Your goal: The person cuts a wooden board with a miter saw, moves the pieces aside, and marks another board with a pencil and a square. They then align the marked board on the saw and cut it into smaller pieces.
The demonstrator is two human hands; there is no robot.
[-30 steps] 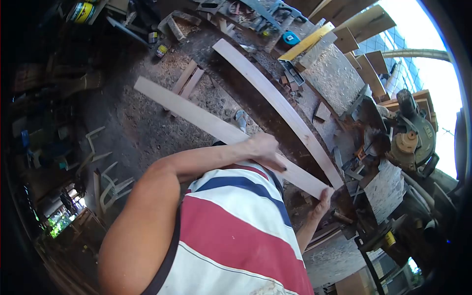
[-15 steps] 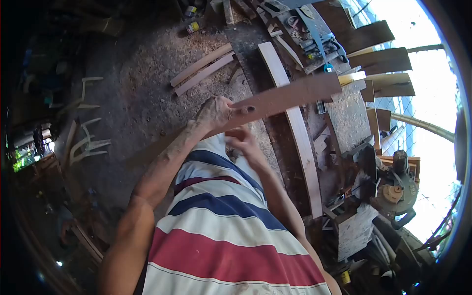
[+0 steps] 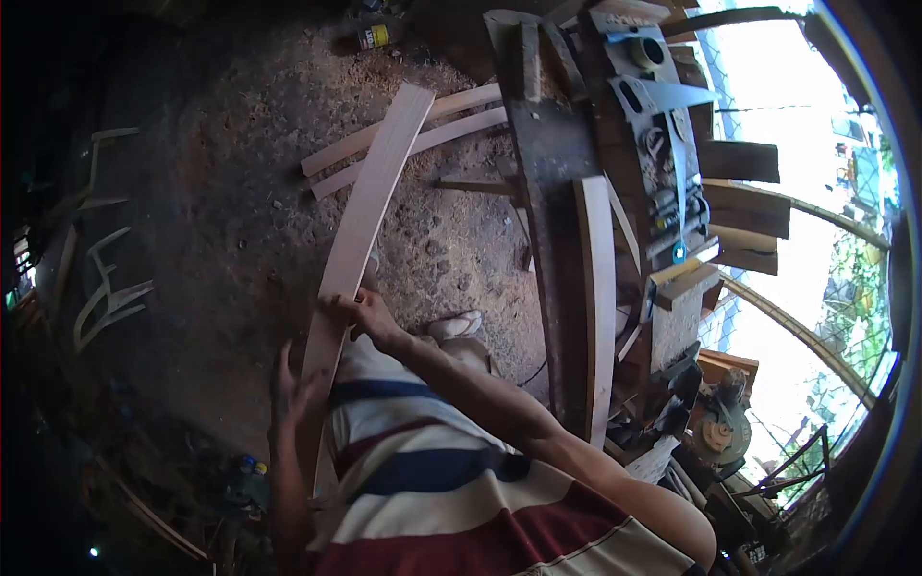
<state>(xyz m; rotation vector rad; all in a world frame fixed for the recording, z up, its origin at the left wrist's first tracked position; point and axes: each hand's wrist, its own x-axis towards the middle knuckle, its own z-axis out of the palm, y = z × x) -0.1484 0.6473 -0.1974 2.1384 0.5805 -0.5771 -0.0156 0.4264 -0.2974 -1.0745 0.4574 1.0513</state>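
Note:
A long flat wooden board [image 3: 377,187] slants away from my body, its far end raised toward the floor area ahead. My right hand [image 3: 370,315] is closed on the board's right edge near its middle, thumb and fingers pinching it. My left hand [image 3: 296,379] is at the board's left edge, nearer my body. Its fingers are stretched out and apart, somewhat blurred by motion. The near end of the board lies close against my striped shirt, partly hidden by my left arm. Beyond the board, two narrow curved wood strips [image 3: 461,128] lie on the floor.
A dark bench [image 3: 562,240] runs along the right with a pale beam [image 3: 597,307] on it. Farther right are a handsaw [image 3: 663,96], hand tools and a power saw [image 3: 722,432]. Curved wooden pieces [image 3: 108,288] lie at left. A yellow-labelled can [image 3: 375,36] stands ahead amid shavings.
The board has swung from pointing right to pointing ahead. My right hand has taken hold of it, while my left hand has released its grip and moved back toward my body.

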